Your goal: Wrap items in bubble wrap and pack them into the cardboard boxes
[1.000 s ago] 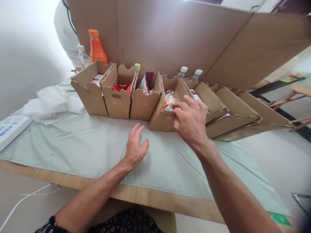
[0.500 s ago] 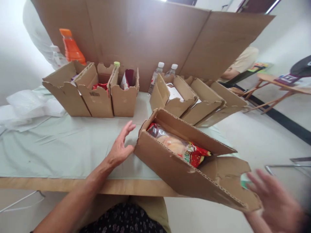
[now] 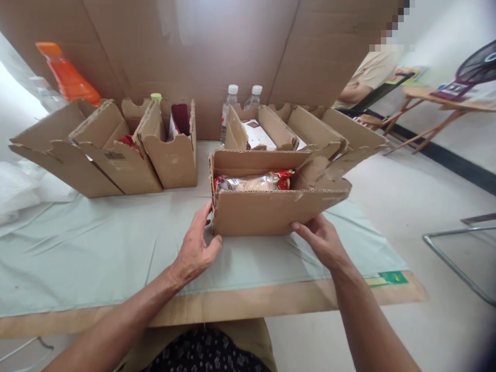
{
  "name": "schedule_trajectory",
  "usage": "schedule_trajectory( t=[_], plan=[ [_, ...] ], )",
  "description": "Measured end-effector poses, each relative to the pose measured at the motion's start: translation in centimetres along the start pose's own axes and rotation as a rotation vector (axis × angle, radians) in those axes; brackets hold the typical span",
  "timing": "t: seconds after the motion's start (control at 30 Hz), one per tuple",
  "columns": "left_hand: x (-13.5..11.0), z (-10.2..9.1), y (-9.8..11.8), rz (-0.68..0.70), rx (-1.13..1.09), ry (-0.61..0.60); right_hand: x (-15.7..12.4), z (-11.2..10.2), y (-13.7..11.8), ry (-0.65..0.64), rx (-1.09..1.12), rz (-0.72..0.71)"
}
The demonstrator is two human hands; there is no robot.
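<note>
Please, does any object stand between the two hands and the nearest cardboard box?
Nothing visible does. The left hand is at this box, by its left end; the right hand is at its lower edge.

Near back left corner of table: orange bottle | by back edge: two clear bottles with white caps | toward left edge: bunched-up white wrap | at front right corner: green patch | past right edge: fan on wooden stand
</note>
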State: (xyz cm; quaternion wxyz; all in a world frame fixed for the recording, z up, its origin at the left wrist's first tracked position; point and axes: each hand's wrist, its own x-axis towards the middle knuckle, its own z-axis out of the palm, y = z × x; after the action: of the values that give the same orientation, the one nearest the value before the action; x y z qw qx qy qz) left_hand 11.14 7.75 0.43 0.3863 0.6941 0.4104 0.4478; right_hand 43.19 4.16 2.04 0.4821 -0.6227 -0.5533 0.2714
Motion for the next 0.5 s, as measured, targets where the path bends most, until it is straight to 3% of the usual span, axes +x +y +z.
schedule_trajectory(
  t=[0.1, 0.3, 0.5],
  plan=[
    [0.3, 0.1, -0.7, -0.020, -0.011, 0.005, 1.2, 1.4, 1.0, -0.019, 0.046, -0.034],
    [1.3, -0.6, -1.7, -0.073, -0.047, 0.022, 1.2, 5.0, 1.7, 0.071, 0.049, -0.055],
    [1.9, -0.9, -1.7, -0.065, 0.014, 0.088, 1.4, 6.4, 0.9, 0.051, -0.042, -0.043]
  ],
)
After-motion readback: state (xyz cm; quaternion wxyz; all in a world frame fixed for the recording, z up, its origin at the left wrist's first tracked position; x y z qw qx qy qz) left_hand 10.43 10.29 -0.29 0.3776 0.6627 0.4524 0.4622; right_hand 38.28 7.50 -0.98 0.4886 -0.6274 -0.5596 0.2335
